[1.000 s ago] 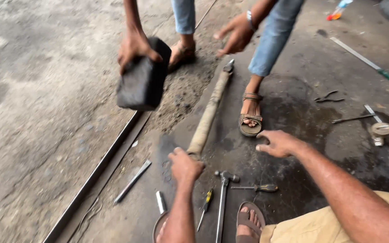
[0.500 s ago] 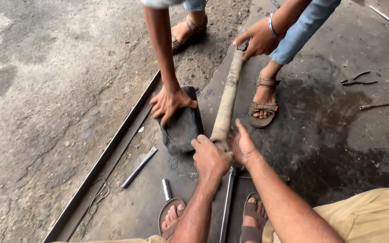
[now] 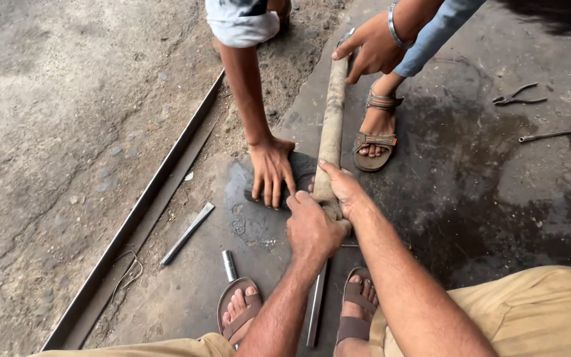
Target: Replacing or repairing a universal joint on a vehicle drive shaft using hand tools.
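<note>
1. Since half a second ago, both of the wearer's hands are closing further onto the near end of the pipe, and the co-worker's hand is now pressing flat on the dark block instead of setting it down.
2. A long rusty pipe (image 3: pixel 332 119) is lying on the stained concrete floor (image 3: pixel 484 198), running away from the wearer.
3. The left hand (image 3: pixel 312 228) is gripping the pipe's near end, fingers curling around it.
4. The right hand (image 3: pixel 345 192) is lying just beyond it, touching the left hand, fingers wrapping over the top of the pipe.
5. A co-worker's hand (image 3: pixel 271 170) is resting with spread fingers on a dark flat block (image 3: pixel 299 178) just left of the pipe.
6. Another co-worker's hand (image 3: pixel 371 49) is touching the pipe's far end, beside a sandalled foot (image 3: pixel 377 135).
7. A thin steel rod (image 3: pixel 316 307) is lying between the wearer's own sandals.
8. A short shiny cylinder (image 3: pixel 230 264) and a flat metal bar (image 3: pixel 188 233) are lying to the left, near a long angle-iron strip (image 3: pixel 147 205).
9. Pliers (image 3: pixel 517 96) are lying well apart on the right.
</note>
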